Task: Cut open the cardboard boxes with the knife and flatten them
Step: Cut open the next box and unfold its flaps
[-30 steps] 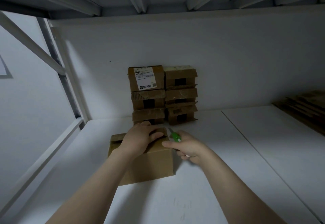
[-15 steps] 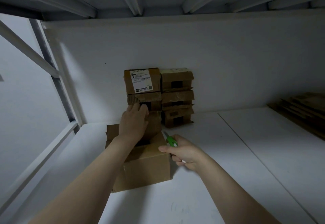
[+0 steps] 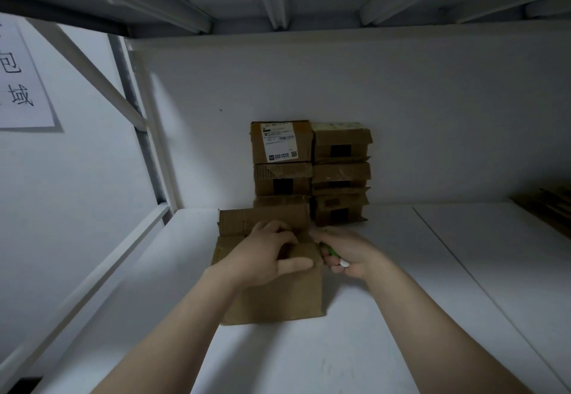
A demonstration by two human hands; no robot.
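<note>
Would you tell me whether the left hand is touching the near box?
Touching. The head view shows the left hand gripping a top flap of the box.

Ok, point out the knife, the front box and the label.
knife (image 3: 332,250), head view, green handle.
front box (image 3: 287,301), head view, near side wall.
label (image 3: 280,142), head view, white middle.

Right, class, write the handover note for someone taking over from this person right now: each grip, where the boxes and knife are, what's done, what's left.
Left grip holds the front box by its top flap, thumb on the front face.
Right grip holds the green knife at the box's top right edge.
Done: the box's far flap is up; it stands on the white shelf, unflattened.
Flat cardboard lies far right.
Left: flatten this box, then the stack of boxes at the back wall.
</note>
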